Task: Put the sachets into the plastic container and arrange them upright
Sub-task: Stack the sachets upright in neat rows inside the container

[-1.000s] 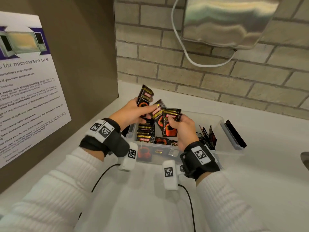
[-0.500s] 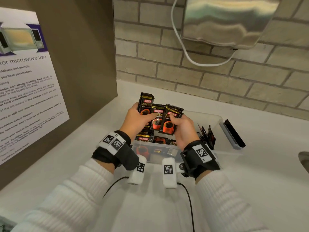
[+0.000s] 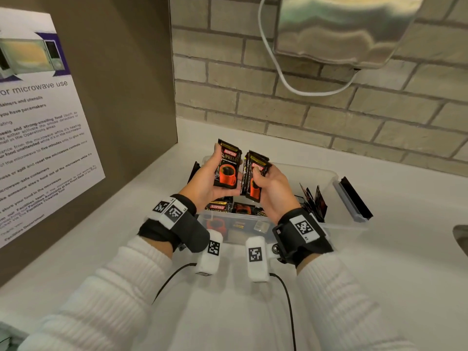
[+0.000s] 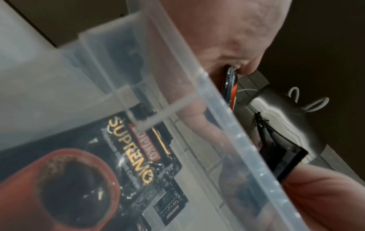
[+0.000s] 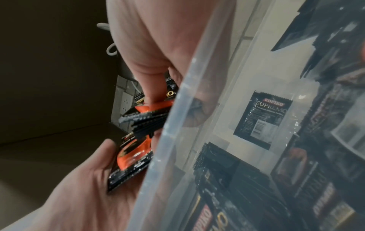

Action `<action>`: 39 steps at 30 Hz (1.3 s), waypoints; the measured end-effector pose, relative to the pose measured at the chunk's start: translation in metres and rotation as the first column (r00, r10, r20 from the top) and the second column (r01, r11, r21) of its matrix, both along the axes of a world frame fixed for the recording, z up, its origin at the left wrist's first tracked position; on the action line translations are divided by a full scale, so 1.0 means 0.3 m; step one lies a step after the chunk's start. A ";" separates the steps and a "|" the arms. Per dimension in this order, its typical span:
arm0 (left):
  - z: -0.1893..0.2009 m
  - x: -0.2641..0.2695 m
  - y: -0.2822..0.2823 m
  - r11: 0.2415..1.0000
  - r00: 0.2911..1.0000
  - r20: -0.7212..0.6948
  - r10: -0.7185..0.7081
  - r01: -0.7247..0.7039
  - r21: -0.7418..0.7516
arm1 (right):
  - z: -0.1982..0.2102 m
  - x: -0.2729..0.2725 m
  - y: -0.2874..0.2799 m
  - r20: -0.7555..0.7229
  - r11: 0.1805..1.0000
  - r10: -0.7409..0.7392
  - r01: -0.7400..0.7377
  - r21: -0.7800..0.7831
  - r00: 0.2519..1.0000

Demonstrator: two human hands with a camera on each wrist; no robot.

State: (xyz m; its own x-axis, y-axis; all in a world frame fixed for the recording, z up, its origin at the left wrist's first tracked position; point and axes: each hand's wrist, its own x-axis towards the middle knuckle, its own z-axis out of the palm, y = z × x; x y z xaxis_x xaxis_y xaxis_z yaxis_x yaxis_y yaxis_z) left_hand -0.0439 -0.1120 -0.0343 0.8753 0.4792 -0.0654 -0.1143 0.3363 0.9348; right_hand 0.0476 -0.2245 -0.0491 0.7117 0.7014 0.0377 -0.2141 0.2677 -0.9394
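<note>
Above the left half of the clear plastic container point(image 3: 331, 174), each hand holds black sachets printed with a red cup. My left hand point(image 3: 215, 173) grips one sachet point(image 3: 226, 169) upright, its face towards me. Just to its right, my right hand point(image 3: 268, 181) pinches a small stack of sachets point(image 3: 253, 177). More sachets lie flat point(image 3: 219, 207) on the container's floor, and a few stand upright point(image 3: 314, 198) at its right end. Through the container wall point(image 4: 177, 78) the left wrist view shows a flat sachet point(image 4: 128, 156). The right wrist view shows the stack's edges point(image 5: 146, 123).
The container sits on a white counter point(image 3: 228, 312) against a brick wall. A dark lid-like piece point(image 3: 354, 198) leans at its right end. Overhead hang a steel hand dryer point(image 3: 342, 29) and its white cable point(image 3: 291, 82). A brown panel with a poster point(image 3: 38, 122) stands left; a sink edge point(image 3: 462, 239) shows right.
Both hands have risen a little over the container. The fanned sachets have split: one is now alone in my left hand, and the rest are gathered in my right.
</note>
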 end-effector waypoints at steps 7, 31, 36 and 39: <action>0.006 -0.013 -0.010 0.993 1.000 -0.022 -0.008 0.010 0.119 | 0.000 0.002 -0.007 -0.065 0.997 0.045 -0.042 0.058 0.997; -0.003 -0.010 0.016 0.964 0.981 -0.122 -0.154 0.176 0.198 | 0.008 -0.056 0.011 0.743 0.935 0.124 0.174 -0.309 0.658; -0.005 0.001 0.010 0.962 0.976 -0.131 -0.172 0.195 0.193 | 0.024 -0.045 0.049 0.855 0.877 0.240 0.276 -0.394 0.459; -0.006 -0.007 0.013 0.961 0.972 -0.122 -0.201 0.220 0.169 | 0.015 -0.036 0.061 0.891 0.901 0.167 0.302 -0.312 0.422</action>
